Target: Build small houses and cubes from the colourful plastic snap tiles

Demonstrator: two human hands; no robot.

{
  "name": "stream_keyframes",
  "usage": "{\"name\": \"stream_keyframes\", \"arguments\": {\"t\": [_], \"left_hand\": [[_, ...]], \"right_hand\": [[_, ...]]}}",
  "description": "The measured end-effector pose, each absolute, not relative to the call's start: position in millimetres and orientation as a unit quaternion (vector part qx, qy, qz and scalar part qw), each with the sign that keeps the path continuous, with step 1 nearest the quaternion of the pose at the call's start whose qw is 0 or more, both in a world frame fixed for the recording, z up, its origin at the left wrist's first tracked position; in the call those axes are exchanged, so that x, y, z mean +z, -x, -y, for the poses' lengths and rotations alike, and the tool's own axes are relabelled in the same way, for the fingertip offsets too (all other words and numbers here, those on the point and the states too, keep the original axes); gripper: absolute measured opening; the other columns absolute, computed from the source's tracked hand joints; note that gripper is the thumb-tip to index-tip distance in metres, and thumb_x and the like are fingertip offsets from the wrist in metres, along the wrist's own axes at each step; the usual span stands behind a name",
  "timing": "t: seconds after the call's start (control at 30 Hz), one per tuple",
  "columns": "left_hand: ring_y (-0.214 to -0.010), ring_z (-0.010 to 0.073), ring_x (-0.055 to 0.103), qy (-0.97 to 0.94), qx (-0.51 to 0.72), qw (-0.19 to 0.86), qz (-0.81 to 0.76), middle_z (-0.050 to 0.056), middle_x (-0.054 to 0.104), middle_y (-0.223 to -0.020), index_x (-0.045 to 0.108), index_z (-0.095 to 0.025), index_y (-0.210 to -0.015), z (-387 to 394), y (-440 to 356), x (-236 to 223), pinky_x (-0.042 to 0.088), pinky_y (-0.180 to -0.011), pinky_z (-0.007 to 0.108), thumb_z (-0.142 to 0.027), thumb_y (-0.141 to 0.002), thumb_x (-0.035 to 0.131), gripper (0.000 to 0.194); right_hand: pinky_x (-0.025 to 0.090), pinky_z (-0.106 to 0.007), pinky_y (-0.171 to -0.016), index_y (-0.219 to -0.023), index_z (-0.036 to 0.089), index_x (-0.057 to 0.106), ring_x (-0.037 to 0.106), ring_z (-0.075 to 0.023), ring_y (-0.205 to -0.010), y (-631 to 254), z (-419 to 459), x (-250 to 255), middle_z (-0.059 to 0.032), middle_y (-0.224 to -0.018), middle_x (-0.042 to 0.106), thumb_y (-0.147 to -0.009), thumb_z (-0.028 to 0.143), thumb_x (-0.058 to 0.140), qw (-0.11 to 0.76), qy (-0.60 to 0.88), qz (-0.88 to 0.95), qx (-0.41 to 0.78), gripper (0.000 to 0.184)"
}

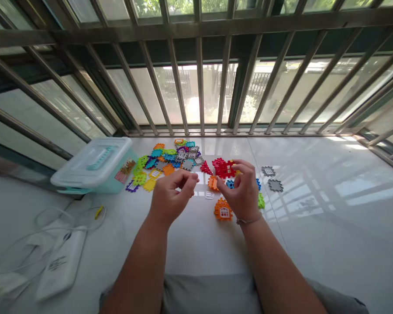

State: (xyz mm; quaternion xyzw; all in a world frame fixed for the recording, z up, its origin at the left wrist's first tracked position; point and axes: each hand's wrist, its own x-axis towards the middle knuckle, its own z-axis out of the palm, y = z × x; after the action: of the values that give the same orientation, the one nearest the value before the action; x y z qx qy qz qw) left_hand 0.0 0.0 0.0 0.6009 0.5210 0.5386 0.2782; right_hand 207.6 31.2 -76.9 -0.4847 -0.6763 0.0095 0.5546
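From here my left grip is pressed together, thumb against fingertips, and I can't make out anything between them. My right grip is curled and partly spread, its fingertips just at the cluster of red toothed plastic tiles, which sits at 12 o'clock from that hand. I can't tell whether it's pinching them or only touching.

These tiles look light and stiff, and probably a little slick. The notched edges are the best place to take hold, since a flat face offers little purchase.

An orange house-shaped tile lies at 6 o'clock from the red cluster, just beside my right wrist. Two gray tiles sit at 3 o'clock. The main heap of mixed tiles spreads out at 10 o'clock on the white ledge, next to a pale plastic storage box.
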Motion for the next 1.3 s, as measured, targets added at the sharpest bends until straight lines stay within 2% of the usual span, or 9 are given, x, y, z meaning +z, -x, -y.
{"name": "stream_keyframes", "arguments": {"t": [0.13, 0.2, 0.27, 0.47, 0.67, 0.83, 1.0, 1.17, 1.3], "left_hand": [[-0.072, 0.0192, 0.069, -0.577, 0.496, 0.388, -0.52, 0.004, 0.079, -0.08, 0.084, -0.021, -0.094, -21.8, -7.2, -44.6, 0.051, -0.068, 0.03, -0.057, -0.097, 0.08, 0.035], [-0.092, 0.023, 0.076, -0.557, 0.475, 0.461, -0.501, 0.009, 0.085, -0.104, 0.085, -0.021, -0.115, -25.5, -13.3, -57.6, 0.058, -0.074, 0.03, -0.06, -0.096, 0.081, 0.043], [-0.101, 0.0248, 0.077, -0.523, 0.476, 0.526, -0.472, 0.012, 0.084, -0.116, 0.084, -0.02, -0.125, -26.7, -20.1, -64.3, 0.062, -0.078, 0.032, -0.062, -0.095, 0.082, 0.051], [-0.091, 0.02, 0.074, -0.426, 0.517, 0.61, -0.423, 0.008, 0.084, -0.101, 0.084, -0.017, -0.107, -29.4, -28.1, -68.3, 0.06, -0.081, 0.031, -0.053, -0.088, 0.092, 0.041], [-0.08, 0.0161, 0.069, -0.366, 0.527, 0.635, -0.431, 0.006, 0.082, -0.095, 0.083, -0.017, -0.099, -34.2, -26.2, -74.5, 0.057, -0.075, 0.029, -0.052, -0.083, 0.095, 0.041], [-0.083, 0.0188, 0.072, -0.389, 0.511, 0.635, -0.43, 0.008, 0.082, -0.094, 0.082, -0.016, -0.1, -36.3, -29.3, -83.6, 0.059, -0.079, 0.032, -0.058, -0.086, 0.092, 0.046], [-0.083, 0.0201, 0.073, -0.443, 0.505, 0.584, -0.455, 0.007, 0.081, -0.093, 0.081, -0.016, -0.104, -39.4, -27.6, -89.3, 0.061, -0.079, 0.033, -0.062, -0.091, 0.084, 0.047], [-0.075, 0.0192, 0.07, -0.546, 0.479, 0.408, -0.554, 0.002, 0.077, -0.082, 0.082, -0.021, -0.121, -41.4, -16.2, -85.9, 0.055, -0.073, 0.03, -0.057, -0.109, 0.059, 0.044], [-0.111, 0.0258, 0.078, -0.59, 0.471, 0.349, -0.555, 0.008, 0.086, -0.117, 0.082, -0.023, -0.13, -41.2, -13.6, -82.4, 0.059, -0.099, 0.036, -0.046, -0.113, 0.053, 0.041]], "right_hand": [[0.054, -0.034, -0.057, -0.129, 0.027, 0.052, 0.056, -0.0124, -0.067, -207.9, -32.1, -77.7, -0.0153, -0.142, 0.067, -0.095, 0.029, 0.083, 0.559, 0.492, 0.667, 0.004, 0.046], [0.051, -0.032, -0.054, -0.13, 0.027, 0.052, 0.053, -0.0108, -0.063, -207.6, -32.1, -78.5, -0.0151, -0.142, 0.068, -0.095, 0.029, 0.085, 0.556, 0.486, 0.674, 0.004, 0.048], [0.051, -0.031, -0.054, -0.132, 0.028, 0.052, 0.06, -0.0132, -0.07, -206.1, -31.7, -79.8, -0.0154, -0.142, 0.068, -0.095, 0.028, 0.085, 0.546, 0.471, 0.693, 0.004, 0.05], [0.061, -0.033, -0.06, -0.138, 0.028, 0.052, 0.078, -0.0243, -0.102, -195.5, -29.3, -83.1, -0.0154, -0.141, 0.071, -0.097, 0.027, 0.085, 0.5, 0.425, 0.754, -0.001, 0.052], [0.067, -0.037, -0.068, -0.144, 0.027, 0.051, 0.079, -0.0265, -0.108, -191.3, -28.6, -87.0, -0.0176, -0.148, 0.07, -0.096, 0.026, 0.086, 0.499, 0.433, 0.749, 0.048, 0.06], [0.071, -0.043, -0.082, -0.147, 0.026, 0.052, 0.078, -0.03, -0.118, -193.6, -29.0, -88.0, -0.0162, -0.143, 0.072, -0.095, 0.027, 0.088, 0.501, 0.464, 0.729, 0.04, 0.062], [0.071, -0.042, -0.081, -0.149, 0.027, 0.053, 0.076, -0.0323, -0.128, -199.8, -32.2, -87.4, -0.0164, -0.147, 0.07, -0.099, 0.032, 0.086, 0.473, 0.455, 0.753, 0.052, 0.06], [0.068, -0.038, -0.075, -0.143, 0.027, 0.06, 0.081, -0.0262, -0.1, -202.7, -33.2, -90.0, -0.0105, -0.135, 0.078, -0.101, 0.037, 0.085, 0.442, 0.46, 0.766, 0.073, 0.05], [0.067, -0.037, -0.079, -0.137, 0.026, 0.063, 0.077, -0.0225, -0.084, -202.5, -32.5, -89.9, -0.0076, -0.119, 0.08, -0.099, 0.042, 0.088, 0.443, 0.45, 0.772, 0.079, 0.049]]}}
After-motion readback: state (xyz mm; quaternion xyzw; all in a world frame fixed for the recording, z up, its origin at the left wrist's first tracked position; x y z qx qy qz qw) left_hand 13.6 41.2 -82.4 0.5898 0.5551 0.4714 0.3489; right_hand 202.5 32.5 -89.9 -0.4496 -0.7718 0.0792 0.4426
